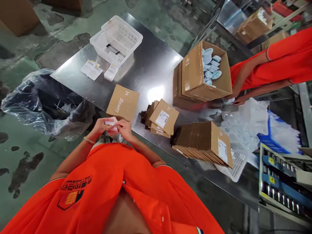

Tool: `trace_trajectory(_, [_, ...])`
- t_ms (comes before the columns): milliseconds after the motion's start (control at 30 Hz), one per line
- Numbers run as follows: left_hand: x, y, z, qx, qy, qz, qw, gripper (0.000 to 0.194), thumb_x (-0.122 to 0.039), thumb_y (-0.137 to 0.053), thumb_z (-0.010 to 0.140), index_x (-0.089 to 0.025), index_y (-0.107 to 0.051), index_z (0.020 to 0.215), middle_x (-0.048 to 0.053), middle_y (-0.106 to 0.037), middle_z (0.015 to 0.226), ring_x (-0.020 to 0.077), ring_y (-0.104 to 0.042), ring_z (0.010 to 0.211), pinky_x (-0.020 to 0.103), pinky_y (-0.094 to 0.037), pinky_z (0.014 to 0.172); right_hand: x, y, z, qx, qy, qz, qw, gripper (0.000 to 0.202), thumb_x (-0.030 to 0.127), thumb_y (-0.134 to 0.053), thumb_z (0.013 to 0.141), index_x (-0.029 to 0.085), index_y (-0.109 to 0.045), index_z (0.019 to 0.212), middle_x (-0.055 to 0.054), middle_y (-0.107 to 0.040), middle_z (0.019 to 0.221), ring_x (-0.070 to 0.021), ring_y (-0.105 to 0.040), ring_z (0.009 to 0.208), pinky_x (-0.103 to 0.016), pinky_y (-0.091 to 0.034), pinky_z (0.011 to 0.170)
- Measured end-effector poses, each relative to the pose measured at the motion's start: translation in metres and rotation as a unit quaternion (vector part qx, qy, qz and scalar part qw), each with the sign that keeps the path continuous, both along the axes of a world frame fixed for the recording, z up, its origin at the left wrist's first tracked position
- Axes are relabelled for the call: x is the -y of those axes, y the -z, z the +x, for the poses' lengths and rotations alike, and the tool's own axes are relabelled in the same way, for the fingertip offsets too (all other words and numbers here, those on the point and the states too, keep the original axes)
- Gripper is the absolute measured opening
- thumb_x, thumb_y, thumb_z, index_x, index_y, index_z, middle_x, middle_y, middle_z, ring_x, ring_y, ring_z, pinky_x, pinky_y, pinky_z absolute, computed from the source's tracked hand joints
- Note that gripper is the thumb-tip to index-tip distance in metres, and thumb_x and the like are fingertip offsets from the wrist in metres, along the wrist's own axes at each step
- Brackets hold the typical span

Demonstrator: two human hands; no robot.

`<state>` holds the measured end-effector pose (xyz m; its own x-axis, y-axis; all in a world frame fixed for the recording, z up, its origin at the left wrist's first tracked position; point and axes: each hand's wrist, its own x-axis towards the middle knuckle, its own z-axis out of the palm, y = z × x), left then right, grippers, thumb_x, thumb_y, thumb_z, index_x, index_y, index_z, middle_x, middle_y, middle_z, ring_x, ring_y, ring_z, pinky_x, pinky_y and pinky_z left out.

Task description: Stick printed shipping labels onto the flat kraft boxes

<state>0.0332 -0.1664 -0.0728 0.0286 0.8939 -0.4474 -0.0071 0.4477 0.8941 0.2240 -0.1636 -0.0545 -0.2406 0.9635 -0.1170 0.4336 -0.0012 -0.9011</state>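
My left hand (99,127) and my right hand (124,129) meet in front of my waist, just off the table's near edge. Between their closed fingers is a small white and pink piece (112,130), perhaps paper or a packet; its kind is not clear. Right beyond the hands a brown cardboard box (125,101) printed "beauty" lies on the table edge. To its right are several loosely piled flat cartons (162,117), the top one bearing a white label.
On the metal table (156,65) are a white basket (117,55), printed cards (91,69), a long row of folded cartons (197,139) and a large box of pale blue pieces (207,78). A plastic-lined bin (48,104) stands left. A co-worker (275,65) reaches in at right.
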Motion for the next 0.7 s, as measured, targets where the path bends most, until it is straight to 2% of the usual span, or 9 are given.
trace_trajectory(67, [0.002, 0.003, 0.0, 0.031, 0.018, -0.042, 0.998, 0.06, -0.041, -0.102, 0.037, -0.01, -0.085, 0.086, 0.01, -0.08, 0.08, 0.0298, -0.075, 0.078, 0.04, -0.06, 0.077, -0.009, -0.005, 0.004, 0.02, 0.026, 0.038, 0.999, 0.016, 0.016, -0.071, 0.089, 0.021, -0.079, 0.077, -0.008, -0.076, 0.118, -0.0234, -0.071, 0.113, -0.035, -0.054, 0.101])
trace_trajectory(133, [0.007, 0.008, 0.003, 0.062, 0.047, -0.08, 0.994, 0.06, -0.042, -0.104, 0.032, -0.011, -0.084, 0.08, 0.012, -0.081, 0.082, 0.0333, -0.076, 0.081, 0.044, -0.06, 0.081, -0.035, -0.009, 0.01, 0.051, 0.076, 0.055, 0.994, 0.013, 0.018, -0.068, 0.091, 0.02, -0.078, 0.083, -0.01, -0.069, 0.132, -0.024, -0.065, 0.124, -0.034, -0.054, 0.101])
trace_trajectory(200, [0.012, 0.014, 0.009, 0.08, 0.061, -0.104, 0.989, 0.063, -0.044, -0.106, 0.029, -0.011, -0.083, 0.077, 0.015, -0.081, 0.083, 0.037, -0.076, 0.084, 0.049, -0.061, 0.084, -0.074, -0.01, 0.016, 0.1, 0.121, 0.049, 0.986, 0.011, 0.019, -0.068, 0.092, 0.019, -0.077, 0.087, -0.012, -0.066, 0.131, -0.0245, -0.063, 0.125, -0.035, -0.054, 0.101])
trace_trajectory(300, [0.018, 0.026, 0.019, 0.091, 0.031, -0.117, 0.988, 0.067, -0.048, -0.107, 0.026, -0.011, -0.082, 0.075, 0.018, -0.081, 0.083, 0.0383, -0.077, 0.084, 0.052, -0.062, 0.085, -0.133, -0.004, 0.021, 0.166, 0.15, 0.033, 0.974, 0.009, 0.018, -0.068, 0.09, 0.017, -0.077, 0.09, -0.012, -0.066, 0.124, -0.0249, -0.061, 0.122, -0.039, -0.049, 0.111])
trace_trajectory(400, [0.021, 0.041, 0.021, 0.089, 0.01, -0.12, 0.989, 0.069, -0.053, -0.106, 0.026, -0.012, -0.08, 0.074, 0.017, -0.081, 0.082, 0.0354, -0.076, 0.079, 0.052, -0.062, 0.083, -0.162, 0.004, 0.019, 0.211, 0.157, 0.005, 0.965, 0.01, 0.019, -0.068, 0.09, 0.016, -0.077, 0.092, -0.012, -0.066, 0.124, -0.0263, -0.059, 0.122, -0.042, -0.046, 0.115])
trace_trajectory(500, [0.029, 0.055, 0.003, 0.057, 0.027, -0.123, 0.99, 0.07, -0.057, -0.104, 0.024, -0.013, -0.077, 0.072, 0.013, -0.078, 0.074, 0.0316, -0.074, 0.074, 0.046, -0.061, 0.077, -0.158, 0.009, 0.013, 0.274, 0.183, -0.009, 0.944, 0.024, 0.025, -0.067, 0.094, 0.016, -0.078, 0.113, -0.017, -0.059, 0.145, -0.0321, -0.051, 0.138, -0.048, -0.043, 0.118])
trace_trajectory(600, [0.045, 0.063, -0.028, -0.018, 0.048, -0.113, 0.992, 0.068, -0.065, -0.099, 0.03, -0.015, -0.073, 0.067, 0.008, -0.072, 0.065, 0.0297, -0.071, 0.076, 0.039, -0.058, 0.072, -0.136, 0.011, -0.002, 0.322, 0.19, 0.035, 0.927, 0.056, 0.03, -0.064, 0.1, 0.016, -0.057, 0.153, -0.022, -0.036, 0.17, -0.0369, -0.033, 0.158, -0.055, -0.036, 0.125])
trace_trajectory(633, [0.05, 0.064, -0.037, -0.04, 0.046, -0.101, 0.993, 0.066, -0.071, -0.096, 0.037, -0.016, -0.072, 0.067, 0.008, -0.072, 0.065, 0.0301, -0.071, 0.079, 0.038, -0.057, 0.072, -0.127, 0.012, -0.009, 0.329, 0.161, 0.057, 0.929, 0.063, 0.032, -0.062, 0.102, 0.015, -0.049, 0.161, -0.024, -0.031, 0.173, -0.0363, -0.028, 0.162, -0.055, -0.033, 0.127])
trace_trajectory(700, [0.054, 0.063, -0.049, -0.056, 0.026, -0.067, 0.996, 0.064, -0.079, -0.084, 0.055, -0.017, -0.073, 0.07, 0.011, -0.074, 0.072, 0.0314, -0.071, 0.088, 0.038, -0.057, 0.077, -0.112, 0.017, -0.022, 0.329, 0.055, 0.091, 0.938, 0.068, 0.036, -0.057, 0.106, 0.011, -0.04, 0.166, -0.024, -0.029, 0.176, -0.0338, -0.023, 0.166, -0.052, -0.027, 0.132])
